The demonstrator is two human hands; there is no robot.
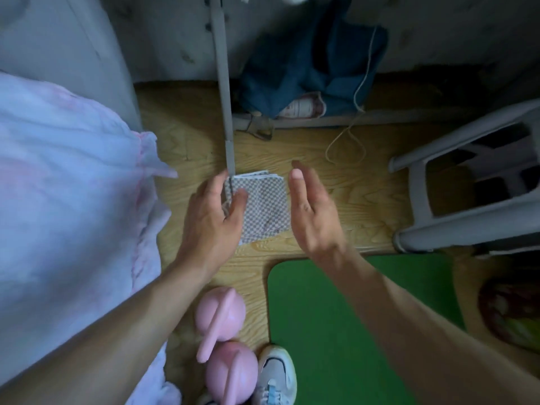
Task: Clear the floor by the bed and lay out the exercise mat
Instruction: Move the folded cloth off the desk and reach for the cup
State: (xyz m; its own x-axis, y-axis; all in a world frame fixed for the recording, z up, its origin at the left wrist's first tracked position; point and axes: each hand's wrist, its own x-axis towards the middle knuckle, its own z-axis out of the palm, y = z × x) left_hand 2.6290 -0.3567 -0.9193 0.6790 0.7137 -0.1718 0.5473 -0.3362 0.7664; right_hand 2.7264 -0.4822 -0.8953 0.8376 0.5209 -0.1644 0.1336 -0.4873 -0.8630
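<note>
Left hand fingers pinching one folded checked cloth, right hand spread empty, one green mat, two pink kettlebells.

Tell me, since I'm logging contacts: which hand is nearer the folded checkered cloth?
Left. The left hand touches the checkered cloth at its left edge, thumb on top; the right hand hovers open just off its right edge.
</note>
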